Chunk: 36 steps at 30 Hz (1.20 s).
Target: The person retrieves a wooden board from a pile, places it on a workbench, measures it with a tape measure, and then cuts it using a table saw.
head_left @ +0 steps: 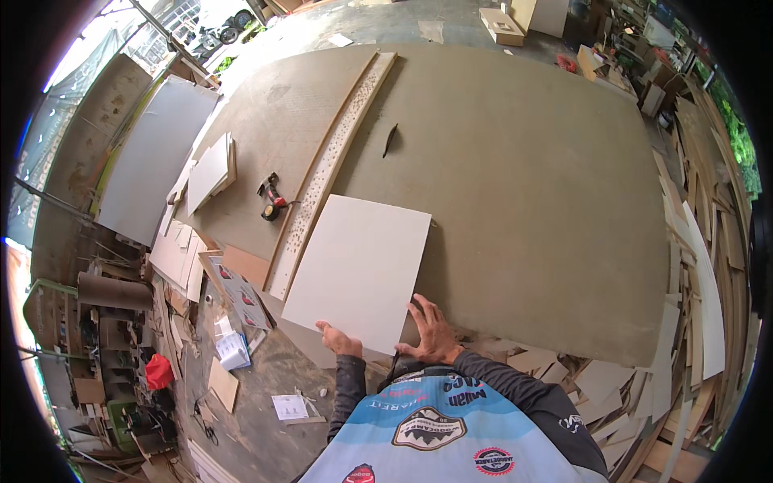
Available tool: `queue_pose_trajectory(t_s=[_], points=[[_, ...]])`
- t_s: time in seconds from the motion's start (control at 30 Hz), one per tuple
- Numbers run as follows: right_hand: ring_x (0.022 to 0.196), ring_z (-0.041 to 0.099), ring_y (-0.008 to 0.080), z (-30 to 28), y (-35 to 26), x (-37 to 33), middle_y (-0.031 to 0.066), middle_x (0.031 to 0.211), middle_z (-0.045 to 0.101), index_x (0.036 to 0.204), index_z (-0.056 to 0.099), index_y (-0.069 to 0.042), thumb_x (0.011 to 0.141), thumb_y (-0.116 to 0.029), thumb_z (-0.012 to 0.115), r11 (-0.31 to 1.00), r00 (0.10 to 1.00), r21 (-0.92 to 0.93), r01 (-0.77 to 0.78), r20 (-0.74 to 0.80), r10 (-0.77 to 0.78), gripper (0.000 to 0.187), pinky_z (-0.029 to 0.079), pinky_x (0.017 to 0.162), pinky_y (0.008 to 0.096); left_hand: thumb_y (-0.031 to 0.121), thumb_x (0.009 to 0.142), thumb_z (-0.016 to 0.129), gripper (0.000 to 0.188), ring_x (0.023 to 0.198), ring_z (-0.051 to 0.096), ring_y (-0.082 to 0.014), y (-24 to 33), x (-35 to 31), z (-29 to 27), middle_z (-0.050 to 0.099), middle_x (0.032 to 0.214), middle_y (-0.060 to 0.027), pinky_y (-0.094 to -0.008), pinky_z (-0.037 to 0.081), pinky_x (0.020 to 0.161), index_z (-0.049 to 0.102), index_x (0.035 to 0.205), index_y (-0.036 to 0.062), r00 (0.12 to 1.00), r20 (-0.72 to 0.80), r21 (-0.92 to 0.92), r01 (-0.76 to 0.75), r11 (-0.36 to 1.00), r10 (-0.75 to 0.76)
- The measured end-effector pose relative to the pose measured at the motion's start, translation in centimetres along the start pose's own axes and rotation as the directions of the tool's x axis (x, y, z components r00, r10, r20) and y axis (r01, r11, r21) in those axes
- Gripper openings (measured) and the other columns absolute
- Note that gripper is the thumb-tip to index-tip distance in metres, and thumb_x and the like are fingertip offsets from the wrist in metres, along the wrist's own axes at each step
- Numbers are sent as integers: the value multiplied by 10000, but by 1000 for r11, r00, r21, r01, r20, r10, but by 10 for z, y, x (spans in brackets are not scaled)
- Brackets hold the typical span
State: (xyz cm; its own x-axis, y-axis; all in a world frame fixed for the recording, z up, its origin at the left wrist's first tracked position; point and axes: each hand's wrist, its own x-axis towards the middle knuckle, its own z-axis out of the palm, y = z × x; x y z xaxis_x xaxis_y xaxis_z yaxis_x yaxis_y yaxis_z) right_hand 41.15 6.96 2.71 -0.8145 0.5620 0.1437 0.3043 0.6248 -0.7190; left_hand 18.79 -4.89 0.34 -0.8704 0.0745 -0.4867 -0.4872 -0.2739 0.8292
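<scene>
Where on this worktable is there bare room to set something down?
The widest free patch is the tabletop right of the white panel and small dark strip. A smaller one lies between the speckled strip and stacked panels, beyond the tape measure. It's crowded at the white panel's near edge, by both hands.

dark long sleeves [515,373], blue-and-white shirt [447,462], mountain emblem [429,427], round red print [493,461]

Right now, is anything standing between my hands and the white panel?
Nothing visible does. Your left hand is at the near edge of the white panel, and your right hand is at its right edge, by the near corner. The speckled strip runs along the panel's left side, away from both hands.
</scene>
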Motion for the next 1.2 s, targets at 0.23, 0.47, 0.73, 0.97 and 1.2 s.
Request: queue_pose_trajectory(t_s=[0.23,0.47,0.73,0.97,1.2], points=[[1432,337,497,41,-26,31,333,1606,256,1582,295,42,741,-771,746,997,998,-45,-55,13,55,1254,281,1206,574,526,1119,299,706,1316,561,-318,-10,71,-2,512,1508,-176,-447,475,1132,414,1495,-61,999,-17,-7,51,999,-51],[1384,374,422,73,-29,56,328,1616,299,1553,385,45,673,-667,812,979,991,-170,-114,-90,100,1210,269,1167,542,447,1089,395,594,1279,587,-328,-1,101,-5,573,1424,-167,-510,505,1078,462,1457,-15,937,280,-8,219,976,-208],[1326,407,369,76,-2,82,248,1630,371,1561,435,-23,593,-582,854,958,974,-225,-177,-177,138,1194,276,1148,531,332,942,657,347,633,677,-252,42,109,14,664,704,-131,-349,524,507,710,976,-9,894,116,699,237,675,-434],[1331,406,352,70,33,107,221,1617,399,1538,466,-40,551,-582,866,937,966,-282,-206,-212,148,1195,292,1144,521,294,840,785,372,883,656,-289,84,128,37,705,981,-164,-424,533,773,683,1059,10,659,751,660,-743,114,-51],[1347,390,356,60,41,121,234,1617,394,1510,496,-37,562,-589,864,924,968,-310,-225,-182,175,1157,295,1142,515,475,712,900,1126,1580,171,-398,115,164,94,228,1692,-211,-545,235,1234,328,1623,144,184,893,59,-953,-298,-410]])
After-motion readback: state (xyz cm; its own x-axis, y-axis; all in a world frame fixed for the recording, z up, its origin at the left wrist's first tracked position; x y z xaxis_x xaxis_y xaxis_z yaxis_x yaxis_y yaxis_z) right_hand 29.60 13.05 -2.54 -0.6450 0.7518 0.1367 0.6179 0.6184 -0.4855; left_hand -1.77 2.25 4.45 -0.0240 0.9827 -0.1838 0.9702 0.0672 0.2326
